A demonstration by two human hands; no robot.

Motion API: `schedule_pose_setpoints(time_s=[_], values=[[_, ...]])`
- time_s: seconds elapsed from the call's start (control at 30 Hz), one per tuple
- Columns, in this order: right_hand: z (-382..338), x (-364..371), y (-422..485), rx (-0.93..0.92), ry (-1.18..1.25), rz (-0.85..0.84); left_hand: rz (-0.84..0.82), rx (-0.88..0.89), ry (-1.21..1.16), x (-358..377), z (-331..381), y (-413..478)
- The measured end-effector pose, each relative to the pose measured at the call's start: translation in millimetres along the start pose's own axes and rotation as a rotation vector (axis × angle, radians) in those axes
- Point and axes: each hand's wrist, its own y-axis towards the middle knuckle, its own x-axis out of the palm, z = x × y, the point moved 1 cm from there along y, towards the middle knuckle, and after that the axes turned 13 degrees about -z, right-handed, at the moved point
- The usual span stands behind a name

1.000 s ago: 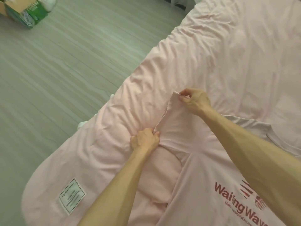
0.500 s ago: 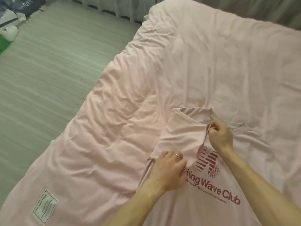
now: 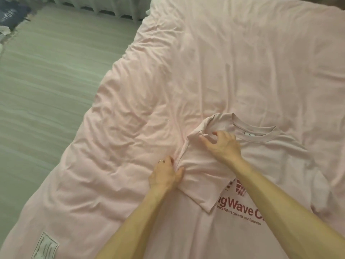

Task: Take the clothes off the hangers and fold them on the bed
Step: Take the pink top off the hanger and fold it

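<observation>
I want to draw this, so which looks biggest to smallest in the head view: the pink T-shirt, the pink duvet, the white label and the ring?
1. pink duvet, fills most of the view
2. pink T-shirt, partly cut off at the bottom edge
3. white label
4. ring, tiniest

T-shirt [image 3: 270, 165] | pale pink, red print | lay flat, front up, on pink bed [image 3: 205, 62] | one sleeve [image 3: 203, 176] folded inward across chest
</observation>
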Motion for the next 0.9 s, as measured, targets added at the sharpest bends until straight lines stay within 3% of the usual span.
schedule_pose_setpoints(time_s=[0.1,0.2,0.33,0.57,0.67,0.77,0.9], values=[[-25.9,1.9,31.5,0.054,-0.027,-0.128,-0.113,0.013,-0.01,-0.2,-14.6,8.3],[-45.1,6.9,62.9,-0.068,0.137,-0.227,-0.188,0.049,-0.014,-3.2,-31.7,13.9],[-66.1,10.6,85.5,-0.204,0.331,-0.161,-0.198,0.091,-0.073,-10.4,-50.1,21.8],[-59.4,30.4,78.7,-0.135,0.403,-0.016,-0.231,0.081,-0.11,-5.5,-57.5,20.7],[-46.1,30.4,57.7,-0.101,0.263,-0.002,-0.272,0.083,-0.199,-2.1,-58.9,13.8],[-13.0,26.1,45.0,-0.046,0.019,-0.021,-0.266,0.076,-0.097,2.3,-59.1,10.2],[19.5,14.9,35.8,0.006,0.029,0.068,-0.117,-0.009,0.253,14.0,-48.2,5.0]])
